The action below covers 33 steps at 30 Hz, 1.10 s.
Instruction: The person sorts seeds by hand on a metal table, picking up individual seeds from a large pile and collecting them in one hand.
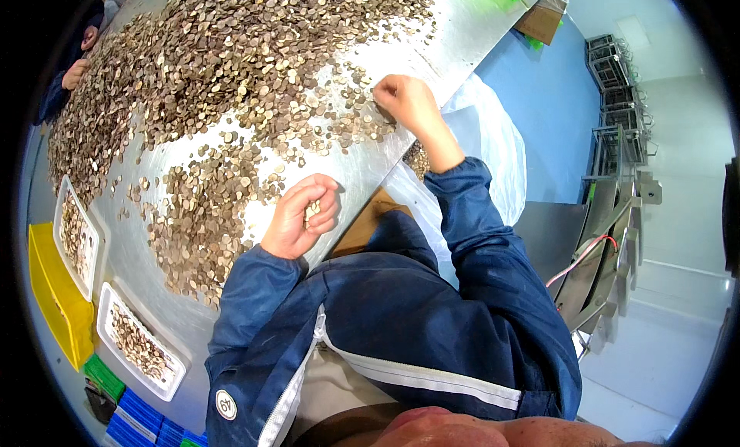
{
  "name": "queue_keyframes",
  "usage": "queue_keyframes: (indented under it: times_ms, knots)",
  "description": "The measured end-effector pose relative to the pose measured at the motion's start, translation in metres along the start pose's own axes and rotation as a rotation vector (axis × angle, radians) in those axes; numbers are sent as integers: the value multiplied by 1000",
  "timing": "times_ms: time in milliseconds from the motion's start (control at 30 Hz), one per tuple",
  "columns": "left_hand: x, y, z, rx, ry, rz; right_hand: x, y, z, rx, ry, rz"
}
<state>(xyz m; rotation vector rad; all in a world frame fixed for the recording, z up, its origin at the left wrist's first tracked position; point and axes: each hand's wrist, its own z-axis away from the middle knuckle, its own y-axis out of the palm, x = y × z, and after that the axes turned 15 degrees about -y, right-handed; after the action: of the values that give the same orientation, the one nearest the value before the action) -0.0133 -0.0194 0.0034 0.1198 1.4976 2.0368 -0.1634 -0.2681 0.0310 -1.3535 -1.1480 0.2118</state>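
Observation:
Flat, round dried slices, brown and cream, lie in a wide heap (pixel 231 60) on a shiny metal table (pixel 352 175). Closer to my body is a smaller pile (pixel 199 227) of the same slices. My left hand (pixel 300 216) is curled palm up beside that pile, with several pale slices (pixel 312 209) held in its fingers. Over the right side of the table, my right hand (pixel 407 103) has its fingers bent down at the edge of scattered slices (pixel 361 126). Whether anything is between its fingertips is hidden.
Two white plastic trays (pixel 179 380) hold slices at the left, near a yellow bin (pixel 49 279) and a blue crate (pixel 136 418). Another person's hand (pixel 75 74) rests by the heap. A clear plastic bag (pixel 509 140) containing slices hangs below the table edge. Metal machinery (pixel 601 227) stands right.

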Motion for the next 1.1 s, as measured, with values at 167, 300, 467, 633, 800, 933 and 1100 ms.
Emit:
queue_keyframes:
  times_ms: [167, 300, 467, 633, 800, 933, 1100]
  knots:
    - [-1, 1, -1, -5, 1, 12, -10, 13, -24, -73, -260, 140]
    - [-1, 0, -2, -7, 6, 16, -8, 15, -29, 20, -272, 255]
    - [0, -2, -2, 5, 10, 11, -14, 18, -32, 15, -228, 241]
    - [0, 0, -3, -18, 1, 16, -6, 1, -15, -95, -64, -156]
    - [1, 2, -3, 9, -8, 66, 72, -8, 44, 122, -92, -624]
    - [3, -4, -5, -2, -8, 50, 97, 0, 65, 147, -197, -461]
    - [2, 1, -3, -35, 10, -4, 42, 16, 73, 61, -273, -235]
